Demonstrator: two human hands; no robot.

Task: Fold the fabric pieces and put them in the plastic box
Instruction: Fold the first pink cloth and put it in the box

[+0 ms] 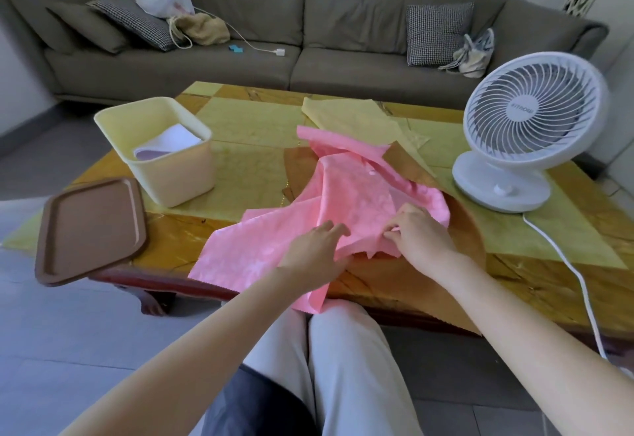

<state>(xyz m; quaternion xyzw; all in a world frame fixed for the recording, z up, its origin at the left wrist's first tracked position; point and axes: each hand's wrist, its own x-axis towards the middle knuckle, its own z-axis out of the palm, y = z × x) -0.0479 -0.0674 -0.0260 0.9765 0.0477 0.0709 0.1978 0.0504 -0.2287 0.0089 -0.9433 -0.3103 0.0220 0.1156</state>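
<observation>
1. The right hand (417, 233) pinches a crumpled edge of the pink fabric (346, 205) between thumb and fingertips; the rest of its fingers curl in close.
2. The left hand (314, 253) lies palm down on the same pink fabric, at 9 o'clock from the right hand, fingers slightly spread and pressing the cloth flat.
3. The pink fabric sprawls rumpled across the near middle of the table (240, 174), one corner hanging over the near edge toward the person's knees.
4. A brown fabric (463, 229) lies under it, showing at 3 o'clock of the right hand.
5. A yellow fabric (356, 116) lies at 12 o'clock, farther back.
6. The plastic box (164, 157) stands at 10 o'clock, open, with a folded white piece (171, 144) inside.
7. Its brown lid (92, 229) rests at 9 o'clock, overhanging the table corner.
8. A white fan (528, 126) stands at 2 o'clock.
</observation>
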